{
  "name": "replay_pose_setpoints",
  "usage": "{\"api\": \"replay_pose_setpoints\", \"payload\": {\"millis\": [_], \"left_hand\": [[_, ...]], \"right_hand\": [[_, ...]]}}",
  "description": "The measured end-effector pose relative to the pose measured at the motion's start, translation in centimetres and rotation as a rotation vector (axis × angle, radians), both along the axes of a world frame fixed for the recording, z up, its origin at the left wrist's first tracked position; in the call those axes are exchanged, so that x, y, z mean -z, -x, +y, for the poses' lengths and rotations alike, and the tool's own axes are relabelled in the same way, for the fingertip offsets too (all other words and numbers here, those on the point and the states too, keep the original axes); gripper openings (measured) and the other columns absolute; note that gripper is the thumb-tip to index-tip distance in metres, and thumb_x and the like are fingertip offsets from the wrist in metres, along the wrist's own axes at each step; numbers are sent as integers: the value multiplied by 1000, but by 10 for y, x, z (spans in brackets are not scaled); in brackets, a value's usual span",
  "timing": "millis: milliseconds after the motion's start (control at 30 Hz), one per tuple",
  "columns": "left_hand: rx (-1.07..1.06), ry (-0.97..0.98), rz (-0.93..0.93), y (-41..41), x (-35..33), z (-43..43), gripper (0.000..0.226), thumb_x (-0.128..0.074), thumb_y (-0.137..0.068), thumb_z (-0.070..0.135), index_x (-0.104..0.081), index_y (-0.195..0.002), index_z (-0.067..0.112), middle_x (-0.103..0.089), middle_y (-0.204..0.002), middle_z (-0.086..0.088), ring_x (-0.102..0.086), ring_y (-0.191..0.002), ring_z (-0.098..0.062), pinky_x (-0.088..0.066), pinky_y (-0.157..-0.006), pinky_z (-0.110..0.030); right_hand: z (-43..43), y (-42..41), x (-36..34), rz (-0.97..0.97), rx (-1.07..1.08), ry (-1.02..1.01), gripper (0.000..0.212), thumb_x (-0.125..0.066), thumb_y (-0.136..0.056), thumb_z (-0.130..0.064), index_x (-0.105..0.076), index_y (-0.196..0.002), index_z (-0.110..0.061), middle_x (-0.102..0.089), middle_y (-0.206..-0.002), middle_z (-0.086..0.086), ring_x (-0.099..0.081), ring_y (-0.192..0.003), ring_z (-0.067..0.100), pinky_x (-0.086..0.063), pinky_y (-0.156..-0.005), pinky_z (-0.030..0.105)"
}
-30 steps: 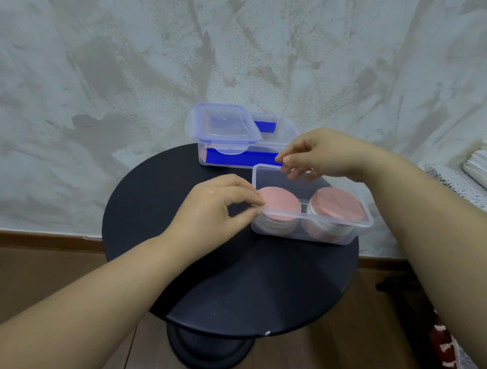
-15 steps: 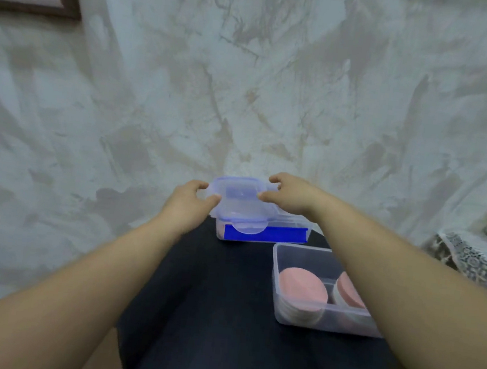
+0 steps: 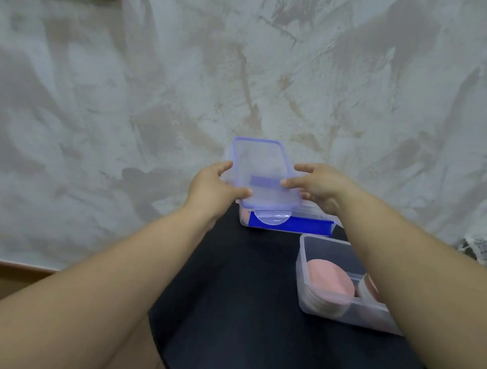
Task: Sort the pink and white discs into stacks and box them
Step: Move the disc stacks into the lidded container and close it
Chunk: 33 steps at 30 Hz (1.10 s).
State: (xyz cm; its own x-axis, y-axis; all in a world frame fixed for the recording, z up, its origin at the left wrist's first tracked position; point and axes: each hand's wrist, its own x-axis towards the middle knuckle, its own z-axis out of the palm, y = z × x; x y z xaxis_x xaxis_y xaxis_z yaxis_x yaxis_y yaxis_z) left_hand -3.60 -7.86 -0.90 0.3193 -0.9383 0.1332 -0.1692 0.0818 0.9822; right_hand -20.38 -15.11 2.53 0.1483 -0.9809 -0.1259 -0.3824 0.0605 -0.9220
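Head view, entry as I log it from my station

- Change: half a second ago the lid (image 3: 263, 171) lay flat on the far box (image 3: 291, 223). Now it is raised off that box and tipped up, near end lowest. A second ago both hands were at the near box (image 3: 302, 270).
- Meaning: I judge the stacking finished, with the lid being fetched to close the near box.
- Left hand (image 3: 213, 182): narrow, thumb and fingers pinching the lid's left edge.
- Right hand (image 3: 319, 184): thumb pressed on the lid's right edge, forefinger stretched out, lower fingers hidden. I take it as gripping.
- Pink discs (image 3: 330, 280): stacked in the near box by the right edge of the desk (image 3: 251, 321), pale discs beneath. A second stack is half hidden by my right forearm.
- Far box: at the desk's far edge
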Motion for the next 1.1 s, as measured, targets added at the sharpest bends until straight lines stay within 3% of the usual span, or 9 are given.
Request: {"api": "replay_pose_setpoints", "payload": {"millis": [100,167,333,467,567,667,867,967,1100], "left_hand": [[15,74,20,-7,-10,21,76,-71,-75,-3,-35,-140,7,-45,-140,-5,-56,-109,-15,-46,-61,-6],[14,79,12,-17,-14,43,74,-72,-76,1,-36,-140,7,-46,-139,-5,-57,-111,-18,-51,-62,-8],[47,-76,-147,-41,-7,104,54,-72,-78,8,-52,-128,7,-58,-103,5,-59,-68,-10,-54,-51,-15],[66,-246,-260,-47,16,128,28,-73,-77,12,-54,-94,22,-58,-76,10,-64,-61,-16,-56,-53,-22],[110,-340,-497,-46,31,127,35,-72,-77,26,-62,-109,16,-65,-82,2,-64,-66,-20,-55,-64,-31],[118,-353,-654,-44,37,122,32,-70,-78,33,-65,-105,17,-68,-95,1,-61,-83,-19,-49,-73,-32],[138,-251,-722,-44,39,105,46,-69,-81,30,-56,-125,22,-58,-126,1,-54,-111,-15,-37,-81,-20],[157,-123,-744,-38,31,88,41,-65,-85,29,-57,-124,21,-56,-128,1,-53,-113,-16,-38,-88,-22],[143,25,-867,-27,11,46,41,-58,-89,30,-52,-129,20,-51,-132,-2,-45,-122,-19,-34,-101,-29]], "right_hand": [[18,-1,-11,-85,-17,56,61,-73,-76,-5,-48,-132,-5,-65,-114,10,-64,-99,22,-53,-86,30],[44,-2,-14,-103,-81,83,50,-71,-78,-6,-54,-125,-6,-68,-101,6,-68,-80,15,-57,-69,22],[105,-10,4,70,-265,32,35,-72,-79,-11,-63,-112,-17,-71,-82,-1,-66,-63,9,-52,-55,17],[131,-19,34,230,-387,-114,25,-63,-86,-12,-63,-112,-15,-71,-102,2,-69,-91,14,-56,-79,26],[135,-17,47,276,-403,-195,28,-59,-90,-23,-61,-117,-14,-66,-117,2,-64,-104,15,-52,-93,32],[135,-12,38,502,-397,-87,49,-59,-87,-38,-51,-131,-18,-56,-130,-5,-59,-111,18,-45,-101,37],[119,-7,4,497,-350,168,32,-60,-89,-25,-59,-121,-22,-61,-119,-3,-57,-108,14,-48,-96,32],[87,2,-2,761,-307,431,38,-62,-87,-22,-57,-125,-19,-59,-128,1,-53,-116,16,-38,-99,25],[46,19,-5,1003,-304,467,44,-64,-86,-25,-54,-129,-19,-55,-133,2,-51,-119,19,-36,-97,27]]}}
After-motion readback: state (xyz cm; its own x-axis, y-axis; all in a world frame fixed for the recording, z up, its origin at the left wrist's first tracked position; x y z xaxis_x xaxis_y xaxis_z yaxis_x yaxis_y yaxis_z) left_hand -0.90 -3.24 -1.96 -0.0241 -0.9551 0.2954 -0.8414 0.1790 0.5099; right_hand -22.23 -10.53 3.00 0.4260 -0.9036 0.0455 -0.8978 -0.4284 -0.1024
